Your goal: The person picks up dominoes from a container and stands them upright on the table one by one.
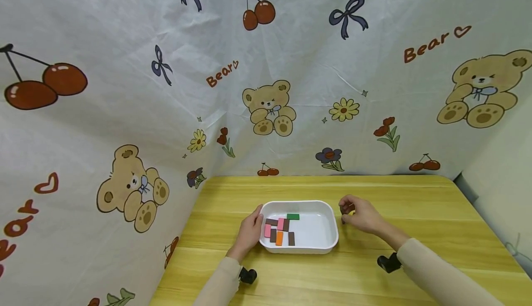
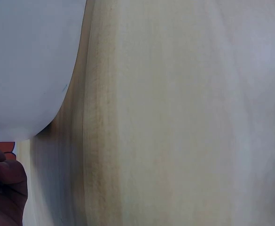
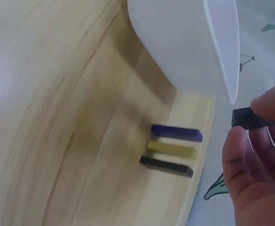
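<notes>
A white tray [image 1: 316, 232] sits on the table with several small brown, pink, orange and green blocks in its left and middle part, among them a green block [image 1: 293, 217]. My left hand [image 1: 248, 233] holds the tray's left side; in the left wrist view only part of it shows at the lower left. Beyond the tray's right end, my right hand [image 1: 361, 214] pinches a dark block [image 3: 244, 118] between thumb and fingers, raised off the table. Below it stand a blue block [image 3: 176, 132], a yellow block [image 3: 171, 149] and a black block [image 3: 166, 166], in a row.
The wooden table [image 1: 291, 278] runs back to a hanging cloth [image 1: 307, 66] printed with bears, cherries and bows. The same cloth closes off the left side. A pale surface [image 1: 503, 195] stands beyond the table's right edge.
</notes>
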Motion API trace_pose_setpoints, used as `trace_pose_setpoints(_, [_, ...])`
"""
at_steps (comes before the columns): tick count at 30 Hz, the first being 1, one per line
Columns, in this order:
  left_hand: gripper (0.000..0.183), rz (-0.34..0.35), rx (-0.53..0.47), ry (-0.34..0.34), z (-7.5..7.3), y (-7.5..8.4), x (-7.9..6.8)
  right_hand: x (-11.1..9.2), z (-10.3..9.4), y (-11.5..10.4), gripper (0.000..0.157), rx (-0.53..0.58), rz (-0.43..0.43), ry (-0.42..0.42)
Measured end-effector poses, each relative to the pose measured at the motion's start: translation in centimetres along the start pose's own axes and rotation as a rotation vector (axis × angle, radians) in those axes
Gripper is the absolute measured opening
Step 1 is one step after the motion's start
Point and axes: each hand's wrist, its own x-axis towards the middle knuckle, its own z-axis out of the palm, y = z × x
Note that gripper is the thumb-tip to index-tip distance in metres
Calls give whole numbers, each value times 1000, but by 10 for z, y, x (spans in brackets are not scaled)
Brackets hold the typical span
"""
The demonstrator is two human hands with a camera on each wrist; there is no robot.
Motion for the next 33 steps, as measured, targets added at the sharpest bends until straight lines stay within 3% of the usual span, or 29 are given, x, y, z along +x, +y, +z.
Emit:
trace_pose_setpoints(17, [49, 12, 10, 5, 2, 2, 0, -17, -22, 32, 27, -1, 74, 28])
trace_pose_setpoints(33, [48, 6, 14, 1, -1, 5, -2, -16, -8, 62, 29, 63, 217, -9])
